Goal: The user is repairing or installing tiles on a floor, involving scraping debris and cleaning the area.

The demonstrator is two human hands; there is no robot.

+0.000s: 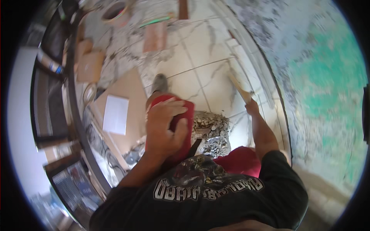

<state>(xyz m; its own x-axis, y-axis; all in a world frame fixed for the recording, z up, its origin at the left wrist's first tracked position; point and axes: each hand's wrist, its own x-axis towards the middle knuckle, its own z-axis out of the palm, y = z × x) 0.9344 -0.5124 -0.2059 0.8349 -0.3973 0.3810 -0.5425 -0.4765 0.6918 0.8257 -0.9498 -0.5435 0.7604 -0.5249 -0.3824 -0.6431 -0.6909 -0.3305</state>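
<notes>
My left hand (167, 123) rests on my left knee over the red shorts (189, 109), its fingers stretched out and holding nothing. Out to the right, my right hand (252, 107) is closed round the end of a pale, wood-coloured long tool (239, 87). That tool slants away over the white tiled floor (185, 82) near the wall; its exact kind is too blurred to make out. Between my legs lies a heap of grey rubble (212, 133). A tool with a dark handle (194, 147) leans at the heap's near left side, partly hidden by my leg.
On the left lie a cardboard sheet (133, 88) with white paper (116, 114) on it, and cardboard boxes (90, 65). A dark mesh-panelled frame (50, 104) stands beyond. Farther off are a bucket (115, 11) and reddish board (155, 37). A peeling green wall (323, 73) borders the right.
</notes>
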